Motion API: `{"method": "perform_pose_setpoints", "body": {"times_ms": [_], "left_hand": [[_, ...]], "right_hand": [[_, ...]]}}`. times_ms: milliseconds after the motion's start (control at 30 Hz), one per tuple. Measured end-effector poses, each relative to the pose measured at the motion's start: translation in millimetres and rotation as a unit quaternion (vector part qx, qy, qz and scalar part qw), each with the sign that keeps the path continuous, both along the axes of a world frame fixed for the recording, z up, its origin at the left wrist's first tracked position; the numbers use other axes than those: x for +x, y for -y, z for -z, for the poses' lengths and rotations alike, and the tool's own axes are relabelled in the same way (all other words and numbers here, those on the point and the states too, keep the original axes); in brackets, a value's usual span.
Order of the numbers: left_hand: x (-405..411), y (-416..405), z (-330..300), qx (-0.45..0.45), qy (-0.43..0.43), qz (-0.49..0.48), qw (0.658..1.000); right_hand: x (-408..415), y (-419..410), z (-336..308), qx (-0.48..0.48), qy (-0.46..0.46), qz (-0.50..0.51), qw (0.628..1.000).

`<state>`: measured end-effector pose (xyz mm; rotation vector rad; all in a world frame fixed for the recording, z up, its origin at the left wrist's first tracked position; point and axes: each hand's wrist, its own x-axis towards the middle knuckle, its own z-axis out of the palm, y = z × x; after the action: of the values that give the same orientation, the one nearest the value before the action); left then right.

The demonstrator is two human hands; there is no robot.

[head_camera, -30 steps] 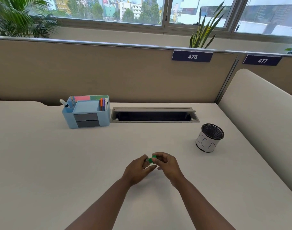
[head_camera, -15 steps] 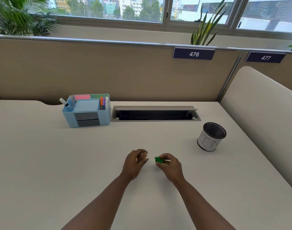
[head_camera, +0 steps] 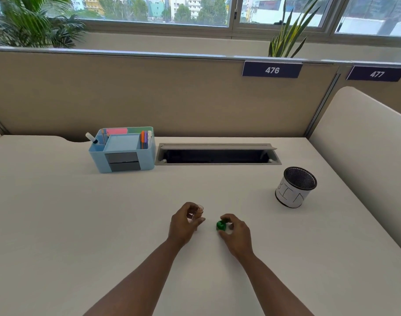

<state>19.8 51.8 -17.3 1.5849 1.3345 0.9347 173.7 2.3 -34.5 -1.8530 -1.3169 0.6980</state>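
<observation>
My left hand (head_camera: 184, 224) holds a small clear container (head_camera: 199, 212) upright between thumb and fingers, low over the white desk (head_camera: 81, 213). A short gap to its right, my right hand (head_camera: 237, 233) pinches a small green cap-like piece (head_camera: 221, 225) with curled fingers, close to the desk surface. Both hands sit near the middle of the desk, in front of me. Most of the clear container is hidden by my fingers.
A light blue desk organiser (head_camera: 123, 150) with pens and sticky notes stands at the back left. A grey cable slot (head_camera: 217, 155) lies open behind the hands. A mesh cup (head_camera: 296, 187) wrapped in white paper stands at the right. A beige partition (head_camera: 172, 94) closes the back.
A second ago both hands were together on the green piece. They have since drawn apart: the left keeps the clear container, the right keeps the green piece and has lowered slightly.
</observation>
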Motion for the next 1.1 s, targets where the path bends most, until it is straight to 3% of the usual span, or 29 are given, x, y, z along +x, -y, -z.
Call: {"method": "perform_pose_setpoints", "body": {"times_ms": [233,433,567,633,733,867,1100], "left_hand": [[19.7,-5.6,-14.8,-0.010,0.053,-0.002,0.999],[41.8,-13.6,-31.1,-0.018,0.082,0.054,0.995],[46.6,-19.8,-31.3,-0.019,0.058,0.088,0.994],[45.8,-24.6,-29.2,-0.022,0.011,0.090,0.996],[39.2,-32.2,-20.9,-0.021,-0.131,0.094,0.987],[26.5,-38.3,-2.0,-0.003,-0.338,0.152,0.929],[20.5,-45.1,13.8,-0.037,-0.505,0.202,0.838]], "right_hand": [[3.7,-3.5,-16.0,0.070,-0.063,0.014,0.995],[8.1,-11.7,-29.1,0.015,-0.180,-0.044,0.982],[11.3,-14.0,-28.6,0.023,-0.202,-0.028,0.979],[14.1,-15.1,-28.8,0.031,-0.208,-0.001,0.978],[24.2,-18.3,-33.7,0.049,-0.211,0.059,0.975],[44.8,-25.9,-50.9,0.090,-0.191,0.120,0.970],[84.6,-41.3,-84.0,0.171,-0.168,0.253,0.937]]}}
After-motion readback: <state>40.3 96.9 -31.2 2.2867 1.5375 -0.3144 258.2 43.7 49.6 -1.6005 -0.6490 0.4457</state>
